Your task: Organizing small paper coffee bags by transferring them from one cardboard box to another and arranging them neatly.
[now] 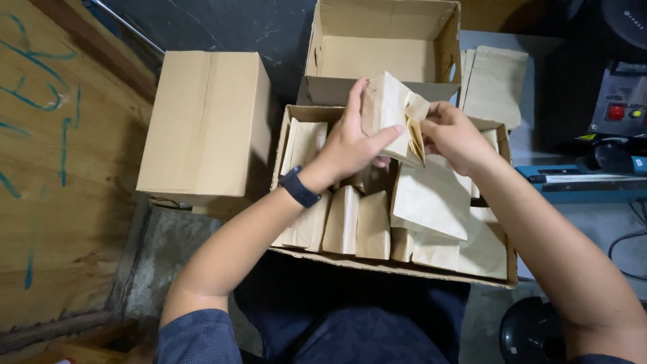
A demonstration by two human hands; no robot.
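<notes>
- The left hand (350, 145) and the right hand (453, 135) hold one brown paper bag (394, 114) between them, lifted just above the open box (397, 266) that rests on the person's lap.
- The left fingers (389, 135) close around the bag's flat side, thumb reaching across its front; the right fingers pinch its folded end, where the gusset layers show.
- The open box is a shallow cardboard carton, packed with more paper bags (357, 226) standing upright in rows, and one larger flat pouch (431, 202) leaning over them at the right.
- A second carton, the empty box (377, 87), stands just behind the first, flaps up, its bare floor in view.
- A closed box (209, 121), taped along the top seam, sits to the left, apart from the open one with a dark gap between.
- A stack of flat bags (495, 84) lies on the grey desk (539, 141) to the right of the empty box.
- A grey machine (620, 101) with a red button is cut off by the right edge; its label is too small to tell.
- A wooden board (60, 168) with blue scrawls fills the left side.
- The hands hide the back middle of the open box; the bags there cannot be made out.
- A dark wristband (298, 187) circles the left wrist.
- Open room shows only in the empty box and in the gap between cartons.
</notes>
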